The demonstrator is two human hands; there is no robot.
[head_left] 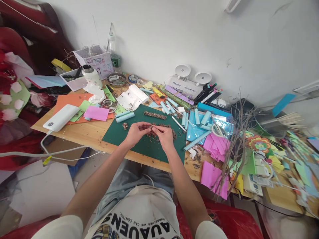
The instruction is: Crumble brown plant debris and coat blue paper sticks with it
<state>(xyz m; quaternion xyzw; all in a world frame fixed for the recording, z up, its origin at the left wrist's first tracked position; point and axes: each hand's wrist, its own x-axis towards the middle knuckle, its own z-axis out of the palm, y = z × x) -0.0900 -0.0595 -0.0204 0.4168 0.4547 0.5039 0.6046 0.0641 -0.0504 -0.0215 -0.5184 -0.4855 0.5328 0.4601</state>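
Note:
My left hand (136,133) and my right hand (163,135) meet over a dark green cutting mat (117,132). Fingers and thumbs of both are closed in a pinch on a small clump of brown dry plant bits (151,127), partly covered by the fingertips. Beside and behind my right hand lies a loose heap of the same brown bits (174,134). A brown crumb-covered stick (155,115) lies farther back on the mat. Left of my left hand rests a small brown lump (125,126).
Blue paper rolls (125,117) lie around the mat. A white power bank (61,118) with a cable sits at the left edge. Bare twigs (234,156), scissors (218,130) and pink paper (215,146) are at the right. A bottle (91,75) and a white lamp unit (183,87) stand behind.

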